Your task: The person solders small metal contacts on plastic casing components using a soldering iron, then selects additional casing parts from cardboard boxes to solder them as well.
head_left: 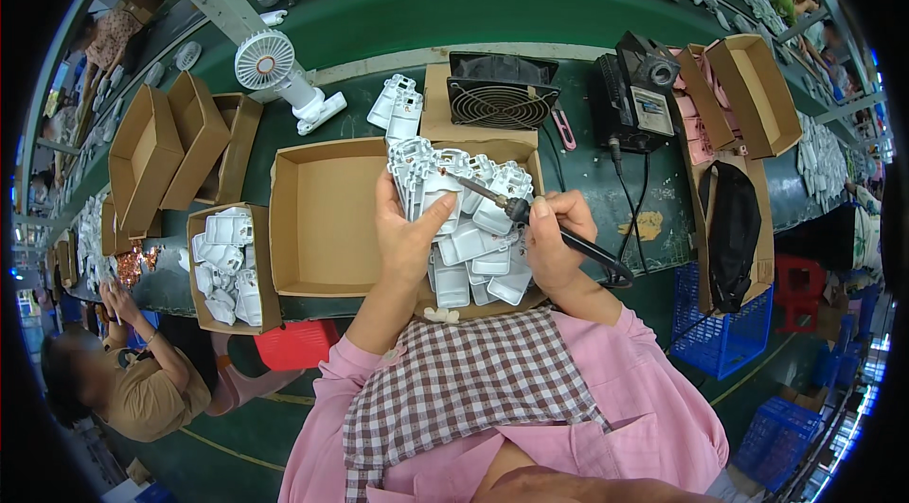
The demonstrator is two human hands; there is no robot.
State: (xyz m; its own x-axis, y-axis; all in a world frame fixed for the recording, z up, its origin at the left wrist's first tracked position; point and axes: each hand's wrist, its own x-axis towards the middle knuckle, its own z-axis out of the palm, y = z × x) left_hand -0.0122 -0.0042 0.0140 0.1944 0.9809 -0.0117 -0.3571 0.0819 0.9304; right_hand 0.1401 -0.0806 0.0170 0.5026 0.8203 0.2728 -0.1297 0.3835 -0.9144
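Observation:
My right hand (559, 230) is closed round the dark handle of a soldering iron (592, 249). The iron's metal tip points left and meets, or nearly meets, the white plastic housings (413, 174) in my left hand (407, 230). That hand is closed on their near side with the thumb laid across them; how many it holds I cannot tell. Below both hands, many loose white housings (469, 266) fill a cardboard box. A few more white housings (398, 104) lie on the bench just beyond.
A cardboard box (322, 219) stands left of my hands, beside a smaller box of white parts (225, 262). Behind are a black fan (502, 96), a white handheld fan (270, 63) and a soldering station (644, 96) with trailing cables. A co-worker (142, 370) sits at left.

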